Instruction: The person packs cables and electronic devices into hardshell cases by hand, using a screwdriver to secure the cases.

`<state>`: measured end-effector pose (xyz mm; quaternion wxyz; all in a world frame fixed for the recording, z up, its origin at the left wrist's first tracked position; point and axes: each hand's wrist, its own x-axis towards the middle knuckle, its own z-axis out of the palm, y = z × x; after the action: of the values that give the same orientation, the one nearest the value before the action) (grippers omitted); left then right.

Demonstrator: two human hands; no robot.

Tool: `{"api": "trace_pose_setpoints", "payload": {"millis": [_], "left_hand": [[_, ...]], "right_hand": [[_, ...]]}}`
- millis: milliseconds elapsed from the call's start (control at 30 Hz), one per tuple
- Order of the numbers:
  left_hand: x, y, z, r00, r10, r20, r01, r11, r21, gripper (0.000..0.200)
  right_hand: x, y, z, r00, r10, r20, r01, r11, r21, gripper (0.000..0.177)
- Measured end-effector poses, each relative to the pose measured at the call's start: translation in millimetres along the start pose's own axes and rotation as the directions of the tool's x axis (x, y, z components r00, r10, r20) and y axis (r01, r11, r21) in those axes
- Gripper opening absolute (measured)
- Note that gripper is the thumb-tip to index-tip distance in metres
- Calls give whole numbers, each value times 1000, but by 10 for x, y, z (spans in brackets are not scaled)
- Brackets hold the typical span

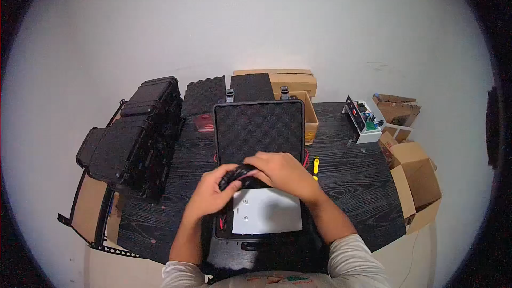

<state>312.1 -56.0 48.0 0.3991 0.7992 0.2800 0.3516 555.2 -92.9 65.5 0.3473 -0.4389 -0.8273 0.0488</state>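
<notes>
My left hand [213, 189] grips a coiled bundle of black cable [242, 173], its thumb pressed over the near side. From the other side my right hand [282, 173] closes on the same bundle, with its fingertips partly hidden. Both hands are over an open black hard case [215, 144], whose raised lid is lined with dark egg-crate foam [261, 130]. A white metal box [266, 213] lies in the base of the case, just below my hands. Beside it on the left is a small red clip or lead [222, 224].
Black hard cases [133, 133] are stacked at the left. A yellow-handled tool [316, 168] lies right of the case on the black table [352, 202]. At the right back stands a white unit with exposed circuit boards [368, 122]. Open cardboard boxes [416, 181] sit beyond the right edge.
</notes>
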Motion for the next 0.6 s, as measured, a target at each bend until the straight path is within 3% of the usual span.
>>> {"api": "trace_pose_setpoints", "payload": {"millis": [167, 300, 500, 600], "left_hand": [[-33, -86, -331, 1000, -20, -6, 20, 980, 197, 41], [-87, -147, -561, 970, -195, 143, 139, 935, 327, 47], [-99, -416, -583, 979, -90, 182, 16, 928, 372, 49], [-71, -315, -539, 941, -272, 203, 138, 854, 502, 52]], "right_hand": [[394, 132, 415, 996, -40, 80, 38, 999, 22, 25], [521, 177, 758, 985, -43, 167, 36, 998, 45, 25], [473, 301, 1038, 984, -57, 168, 47, 997, 67, 22], [418, 331, 1089, 984, -68, 165, 53, 994, 95, 21]]}}
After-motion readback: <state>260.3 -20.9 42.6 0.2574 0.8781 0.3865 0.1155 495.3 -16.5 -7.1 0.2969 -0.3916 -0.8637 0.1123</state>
